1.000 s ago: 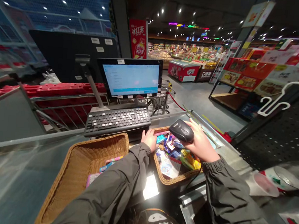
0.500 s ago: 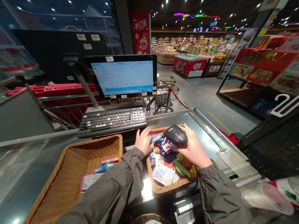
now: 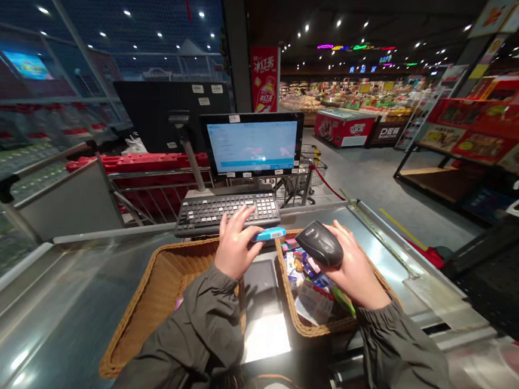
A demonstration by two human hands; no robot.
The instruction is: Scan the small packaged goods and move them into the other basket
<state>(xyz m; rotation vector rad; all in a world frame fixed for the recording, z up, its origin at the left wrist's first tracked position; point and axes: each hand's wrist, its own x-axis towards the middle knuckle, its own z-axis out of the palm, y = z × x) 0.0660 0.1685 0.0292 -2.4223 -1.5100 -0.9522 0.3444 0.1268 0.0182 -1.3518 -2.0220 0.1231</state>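
My left hand holds a small blue packet above the gap between two wicker baskets. My right hand grips a black handheld barcode scanner, its head turned toward the blue packet, a short way right of it. Under the right hand sits the right wicker basket, filled with several small colourful packets. The left wicker basket lies under my left forearm; most of its inside is hidden by my sleeve.
A black keyboard and a lit screen stand just beyond the baskets on the steel checkout counter. A flat scanner window lies between the baskets. Red barriers, a metal rail and store shelves lie beyond.
My left hand has lifted a blue packet out of the right basket and raised it to the left. The scanner hand stayed over the basket. The camera shifted.
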